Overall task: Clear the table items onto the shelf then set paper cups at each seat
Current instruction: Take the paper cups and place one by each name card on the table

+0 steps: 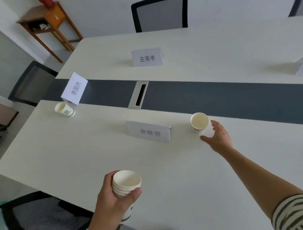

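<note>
My left hand (pixel 110 200) grips a stack of white paper cups (pixel 126 183) near the table's front edge. A single paper cup (pixel 199 122) stands upright on the white table (pixel 80 157), to the right of the near name card (pixel 150 133). My right hand (pixel 218 136) hovers just right of that cup with fingers spread, holding nothing; whether a fingertip touches the cup I cannot tell. Another paper cup (pixel 64 109) stands at the left end, in front of a tilted name card (pixel 74 88).
A third name card (pixel 146 57) stands on the far side, and part of another (pixel 302 66) shows at the right edge. A grey strip with a cable hatch (pixel 138 95) runs along the table's middle. Mesh chairs (pixel 160 13) surround it. A wooden shelf (pixel 46 24) stands far left.
</note>
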A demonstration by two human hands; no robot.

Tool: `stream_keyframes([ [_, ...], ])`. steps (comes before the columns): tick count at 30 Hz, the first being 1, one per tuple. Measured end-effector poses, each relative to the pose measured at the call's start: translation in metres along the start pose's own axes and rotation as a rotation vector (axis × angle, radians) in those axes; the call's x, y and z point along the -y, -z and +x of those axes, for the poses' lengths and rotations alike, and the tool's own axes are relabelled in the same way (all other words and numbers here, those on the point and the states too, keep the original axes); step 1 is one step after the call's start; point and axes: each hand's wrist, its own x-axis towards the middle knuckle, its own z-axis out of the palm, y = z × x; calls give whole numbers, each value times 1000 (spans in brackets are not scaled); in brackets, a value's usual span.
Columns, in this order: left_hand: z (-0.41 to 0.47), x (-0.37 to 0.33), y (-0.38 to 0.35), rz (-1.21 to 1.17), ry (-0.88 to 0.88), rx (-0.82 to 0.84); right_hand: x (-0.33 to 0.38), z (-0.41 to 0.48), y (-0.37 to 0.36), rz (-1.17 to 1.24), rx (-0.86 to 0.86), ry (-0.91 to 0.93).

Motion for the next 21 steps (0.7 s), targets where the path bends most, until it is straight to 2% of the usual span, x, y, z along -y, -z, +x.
stream_keyframes([
  [4, -4, 2, 13, 7, -102, 89, 2, -51, 15, 1, -48, -18],
  [9, -10, 7, 35, -15, -262, 252, 25, -150, 18, -4, -41, 47],
  [15, -25, 28, 59, 78, -442, 455, 72, -285, 2, 131, -74, 106],
  [21, -61, 34, 47, 215, -680, 627, 101, -387, -6, 309, -130, 90],
])
